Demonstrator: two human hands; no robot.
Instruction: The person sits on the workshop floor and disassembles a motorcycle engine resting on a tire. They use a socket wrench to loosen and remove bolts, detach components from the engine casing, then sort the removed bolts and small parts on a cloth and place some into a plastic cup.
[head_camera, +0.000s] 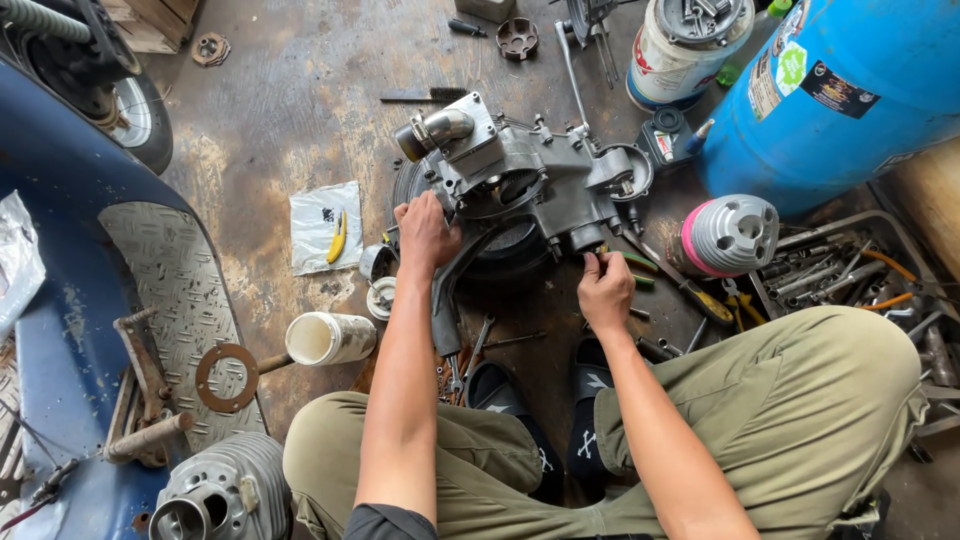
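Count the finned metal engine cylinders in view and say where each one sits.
2. One finned cylinder lies right of the right hand, below the blue drum. The other cylinder sits bottom left, by the knee. Clutter may hide more.

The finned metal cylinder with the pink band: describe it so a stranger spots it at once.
Start at the big blue drum. Just below it on the floor, left of the tool tray, lies the finned cylinder. Only it has a pink band; the other finned cylinder is bare grey.

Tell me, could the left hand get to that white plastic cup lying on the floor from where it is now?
Probably yes. The left hand rests on the engine case, and the white cup lies on its side on the floor below and left of it, outside the left knee. Nothing stands between them.
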